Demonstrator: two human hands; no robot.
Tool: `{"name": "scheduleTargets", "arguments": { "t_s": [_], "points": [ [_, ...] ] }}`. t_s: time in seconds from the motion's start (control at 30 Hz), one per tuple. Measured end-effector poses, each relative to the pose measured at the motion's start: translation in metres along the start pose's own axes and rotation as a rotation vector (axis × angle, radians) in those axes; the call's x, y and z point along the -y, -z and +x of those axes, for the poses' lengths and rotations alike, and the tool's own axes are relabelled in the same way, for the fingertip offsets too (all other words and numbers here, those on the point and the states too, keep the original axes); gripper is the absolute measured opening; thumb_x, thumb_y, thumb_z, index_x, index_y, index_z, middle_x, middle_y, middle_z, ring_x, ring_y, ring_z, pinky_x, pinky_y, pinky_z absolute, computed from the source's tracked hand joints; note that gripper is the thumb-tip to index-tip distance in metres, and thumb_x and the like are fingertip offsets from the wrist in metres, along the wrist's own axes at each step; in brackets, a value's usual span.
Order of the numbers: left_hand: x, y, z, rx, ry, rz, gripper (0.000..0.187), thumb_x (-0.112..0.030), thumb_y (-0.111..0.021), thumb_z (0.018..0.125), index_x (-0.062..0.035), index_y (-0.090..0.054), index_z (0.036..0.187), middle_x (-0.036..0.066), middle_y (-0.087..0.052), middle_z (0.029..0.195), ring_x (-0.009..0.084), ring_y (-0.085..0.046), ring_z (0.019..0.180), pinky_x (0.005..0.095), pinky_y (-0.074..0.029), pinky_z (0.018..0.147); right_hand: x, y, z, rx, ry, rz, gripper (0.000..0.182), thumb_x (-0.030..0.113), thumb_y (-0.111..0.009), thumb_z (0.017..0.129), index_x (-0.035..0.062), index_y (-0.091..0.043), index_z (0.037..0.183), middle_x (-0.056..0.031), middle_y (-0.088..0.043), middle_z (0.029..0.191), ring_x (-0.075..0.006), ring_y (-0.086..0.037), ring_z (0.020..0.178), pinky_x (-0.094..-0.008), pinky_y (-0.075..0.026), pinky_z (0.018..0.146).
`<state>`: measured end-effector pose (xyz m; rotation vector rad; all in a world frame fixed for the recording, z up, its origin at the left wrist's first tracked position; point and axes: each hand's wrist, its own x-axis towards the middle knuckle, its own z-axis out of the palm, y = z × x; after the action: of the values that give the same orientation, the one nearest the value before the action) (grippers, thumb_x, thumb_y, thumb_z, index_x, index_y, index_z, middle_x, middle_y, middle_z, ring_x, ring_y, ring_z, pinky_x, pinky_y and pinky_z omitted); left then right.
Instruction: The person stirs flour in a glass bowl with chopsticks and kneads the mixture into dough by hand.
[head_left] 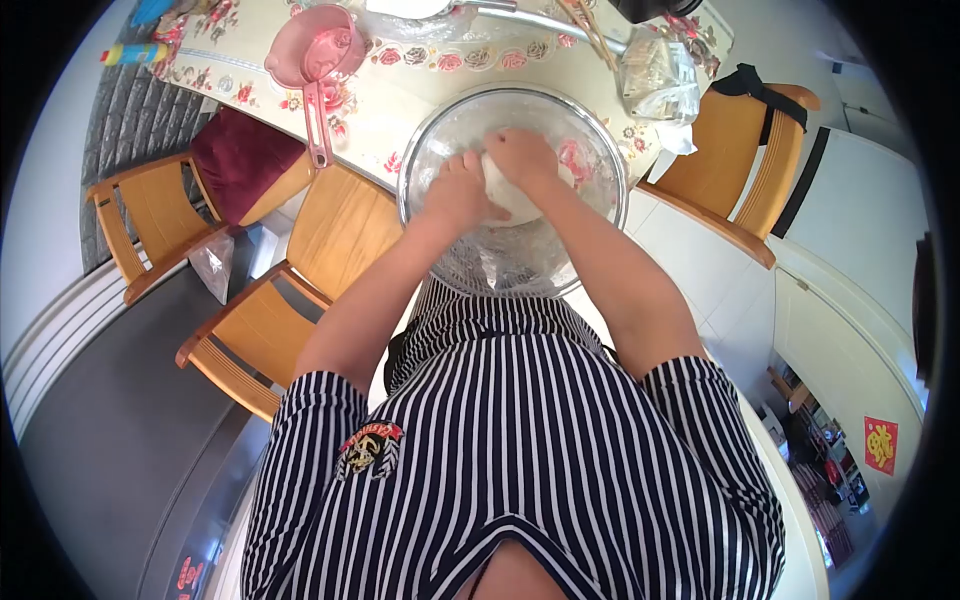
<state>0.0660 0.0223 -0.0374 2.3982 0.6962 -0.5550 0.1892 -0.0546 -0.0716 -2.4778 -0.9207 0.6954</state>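
Observation:
A lump of white dough [510, 207] lies in a large clear glass bowl [614, 235] at the table's front edge. My left hand [460, 192] is at the dough's left side, its fingers bent over it and the thumb stretched along its near side. My right hand [522, 157] presses on the dough's upper part with curled fingers; their tips are hidden. Streaks of flour or dough cling to the near wall of the bowl.
A pink plastic dipper [318, 95] lies left of the bowl on the flowered tablecloth [405, 120]. A clear bag with contents [658, 80] stands on the right. Wooden chairs flank the table, one chair [345, 222] close by on the left, another chair [730, 165] right.

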Motion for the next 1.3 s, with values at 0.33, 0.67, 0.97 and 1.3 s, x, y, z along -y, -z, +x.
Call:
{"name": "scheduleTargets", "arguments": {
  "t_s": [0.33,0.67,0.97,1.3],
  "points": [
    [0.001,-0.052,-0.064,-0.175,-0.277,-0.047,0.093,-0.045,-0.090,0.062,0.0002,-0.047,0.130,0.018,-0.054,0.124,0.0374,-0.052,0.122,0.0484,-0.046,0.101,0.007,-0.008,-0.110,-0.081,0.055,-0.131,0.027,0.031,-0.053,0.092,0.0099,-0.069,0.087,-0.0117,-0.071,0.093,-0.0311,-0.064,0.094,-0.0449,-0.049,0.083],
    [0.005,-0.046,-0.011,-0.103,-0.103,-0.005,0.090,-0.053,-0.090,0.058,-0.0021,-0.051,0.123,0.015,-0.060,0.112,0.0353,-0.060,0.107,0.0489,-0.050,0.089,-0.014,-0.022,-0.047,-0.356,0.365,0.083,0.017,0.025,-0.060,0.084,0.0097,-0.066,0.081,-0.0113,-0.066,0.080,-0.0330,-0.062,0.081,-0.0460,-0.050,0.075],
    [-0.020,0.015,-0.013,-0.272,-0.117,0.034,0.104,-0.045,-0.092,0.060,-0.0012,-0.043,0.141,0.016,-0.053,0.133,0.0348,-0.051,0.126,0.0502,-0.042,0.106,0.016,0.036,-0.018,-0.503,0.203,0.352,0.009,0.013,-0.063,0.085,0.0085,-0.070,0.082,-0.0109,-0.067,0.082,-0.0342,-0.062,0.081,-0.0464,-0.050,0.076],
    [-0.007,-0.009,0.033,-0.580,-0.333,0.346,0.080,-0.031,-0.084,0.066,-0.0114,-0.048,0.135,0.008,-0.053,0.129,0.0299,-0.050,0.121,0.0490,-0.038,0.098,-0.028,-0.006,0.009,-0.620,0.436,-0.012,0.016,0.025,-0.060,0.084,0.0111,-0.064,0.076,-0.0078,-0.062,0.076,-0.0307,-0.058,0.072,-0.0457,-0.047,0.067]
  ]
}}
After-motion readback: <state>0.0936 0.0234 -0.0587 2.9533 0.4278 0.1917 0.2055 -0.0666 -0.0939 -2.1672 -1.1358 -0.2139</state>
